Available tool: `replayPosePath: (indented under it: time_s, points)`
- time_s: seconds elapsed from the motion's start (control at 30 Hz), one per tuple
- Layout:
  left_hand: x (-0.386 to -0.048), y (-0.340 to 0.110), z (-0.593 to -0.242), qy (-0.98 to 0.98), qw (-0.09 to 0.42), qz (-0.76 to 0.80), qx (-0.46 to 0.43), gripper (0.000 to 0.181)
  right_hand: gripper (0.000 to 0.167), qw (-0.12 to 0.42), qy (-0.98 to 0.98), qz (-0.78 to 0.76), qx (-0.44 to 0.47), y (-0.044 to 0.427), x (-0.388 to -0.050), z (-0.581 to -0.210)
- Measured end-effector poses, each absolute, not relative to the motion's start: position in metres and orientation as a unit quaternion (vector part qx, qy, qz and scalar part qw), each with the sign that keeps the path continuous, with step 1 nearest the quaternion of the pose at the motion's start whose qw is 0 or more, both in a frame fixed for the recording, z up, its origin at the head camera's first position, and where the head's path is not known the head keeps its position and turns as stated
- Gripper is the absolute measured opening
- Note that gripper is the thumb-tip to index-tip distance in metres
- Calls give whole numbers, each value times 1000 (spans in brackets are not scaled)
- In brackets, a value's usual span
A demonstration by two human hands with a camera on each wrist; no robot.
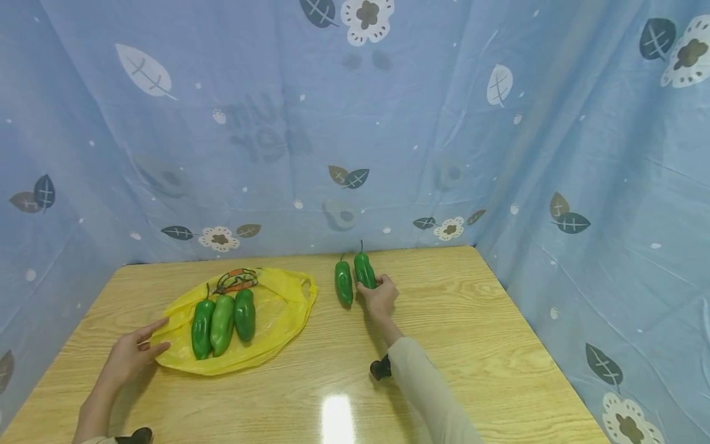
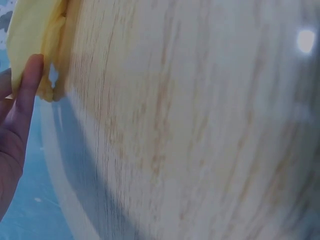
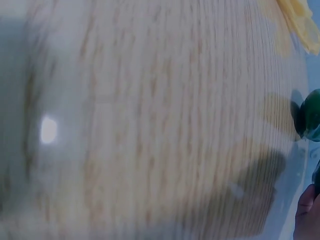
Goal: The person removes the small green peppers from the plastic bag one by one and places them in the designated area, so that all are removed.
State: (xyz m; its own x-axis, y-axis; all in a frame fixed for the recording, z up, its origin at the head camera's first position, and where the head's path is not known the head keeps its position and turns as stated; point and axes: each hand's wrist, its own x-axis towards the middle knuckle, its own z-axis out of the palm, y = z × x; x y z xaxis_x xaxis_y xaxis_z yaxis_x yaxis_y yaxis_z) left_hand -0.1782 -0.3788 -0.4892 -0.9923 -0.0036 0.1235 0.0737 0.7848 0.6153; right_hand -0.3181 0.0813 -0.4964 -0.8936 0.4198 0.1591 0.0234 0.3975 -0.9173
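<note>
While the held green pepper [image 1: 364, 270] lies near the table's [image 1: 277, 401] far edge, another pepper [image 1: 344, 283] just beside it, I'd say a light, even pinch low on its body would stop it rolling into that neighbour. From where I stand, the right hand [image 1: 380, 297] grips its near end between thumb and fingers. Over at the yellow bag [image 1: 277, 317], with three green vegetables [image 1: 223, 325] on it, the left hand [image 1: 130, 353] spreads thumb and forefinger, touching the left edge without visibly pinching it.
</note>
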Motion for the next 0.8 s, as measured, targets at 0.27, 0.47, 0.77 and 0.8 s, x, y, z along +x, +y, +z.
replayPosePath:
  time_s: [0.27,0.47,0.77,0.8]
  points:
    - [-177,-378,-489,-943,59,-327,-22,54,31,202,-822,515,-138,81,-322,-502]
    - [-176,-378,-489,-943,59,-327,-22,54,29,209,-823,511,-135,82,-322,-506]
    - [-176,-377,-490,-942,57,-332,-15,55,30,215,-827,503,-129,80,-322,-506]
    - [-176,-377,-490,-942,55,-332,-13,55,30,213,-828,502,-129,80,-322,-506]
